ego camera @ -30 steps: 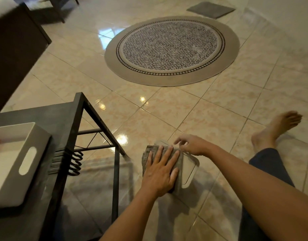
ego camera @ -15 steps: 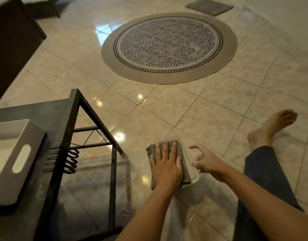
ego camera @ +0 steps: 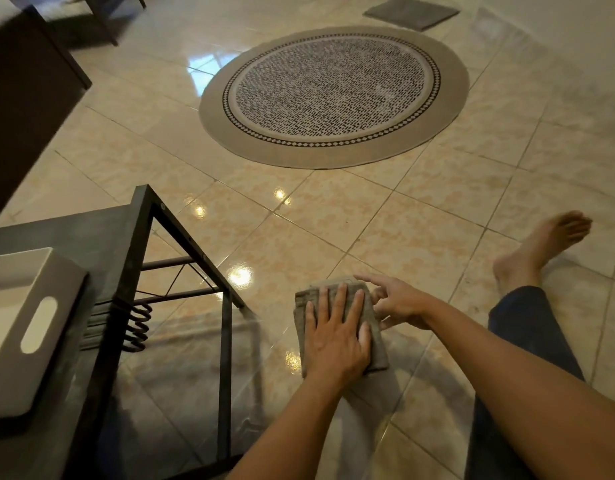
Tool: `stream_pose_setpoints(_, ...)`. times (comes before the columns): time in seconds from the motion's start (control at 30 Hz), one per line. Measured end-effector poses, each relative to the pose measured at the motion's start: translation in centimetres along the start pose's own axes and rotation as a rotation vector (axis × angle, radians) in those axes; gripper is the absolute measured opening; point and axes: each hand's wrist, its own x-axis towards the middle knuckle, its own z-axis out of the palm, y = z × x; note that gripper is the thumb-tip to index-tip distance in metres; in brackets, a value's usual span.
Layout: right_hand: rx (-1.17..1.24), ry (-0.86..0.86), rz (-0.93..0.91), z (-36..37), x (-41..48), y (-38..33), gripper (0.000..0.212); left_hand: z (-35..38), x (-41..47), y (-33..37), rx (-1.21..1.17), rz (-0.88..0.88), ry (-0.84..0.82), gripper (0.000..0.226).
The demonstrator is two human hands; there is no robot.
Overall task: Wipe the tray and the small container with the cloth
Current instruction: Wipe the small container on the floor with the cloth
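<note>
A domestic living space is indicated. Glossy beige tiled floor (ego camera: 420, 220) is observed, with a round patterned rug (ego camera: 334, 95) and a small grey mat (ego camera: 410, 12) laid on it. Dark furniture (ego camera: 25, 98) is noted. A bare foot (ego camera: 541, 244) rests on the tiles.

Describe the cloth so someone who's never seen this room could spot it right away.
Start at the big round patterned rug, then come down the shiny tiled floor toward the person's arms. The cloth lies there, pressed flat under the left hand: a folded grey-brown rectangle, the only fabric beside the black table.
</note>
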Motion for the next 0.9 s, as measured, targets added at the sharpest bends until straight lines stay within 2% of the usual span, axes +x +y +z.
stream_pose_setpoints(0.07,0.024,0.002,-0.001,0.0,0.0,0.5,0.087,-0.3,1.6,-0.1,0.030,-0.024,-0.015,0.062)
stream_pose_setpoints(0.17,0.045,0.037,-0.003,0.4,-0.1,0.8,0.083,-0.5,1.6,-0.7,0.013,-0.194,-0.003,0.063)
stream_pose_setpoints(0.23,0.062,0.045,-0.002,0.4,0.0,1.0,0.081,-0.1,-0.2,0.0,0.021,-0.245,0.004,0.063)
stream_pose_setpoints(0.4,0.012,0.061,-0.015,0.6,0.1,1.0,0.083,0.4,0.9,1.8,0.032,-0.123,-0.047,0.061)
stream_pose_setpoints(0.5,0.072,0.077,-0.002,0.7,-0.1,1.1,0.081,-0.7,1.6,-0.3,0.000,-0.192,-0.044,0.064)
stream_pose_setpoints(0.6,0.110,0.073,-0.001,0.8,-0.1,1.2,0.078,-0.4,-1.7,-0.5,0.021,-0.252,-0.044,0.065)
stream_pose_setpoints(0.77,0.101,0.068,0.011,0.5,-0.2,1.2,0.081,1.5,-3.4,2.7,0.000,-0.147,-0.041,0.065)
stream_pose_setpoints(0.9,0.134,0.097,0.014,0.6,-0.3,1.5,0.075,1.4,-5.0,1.0,0.033,-0.182,0.002,0.065)
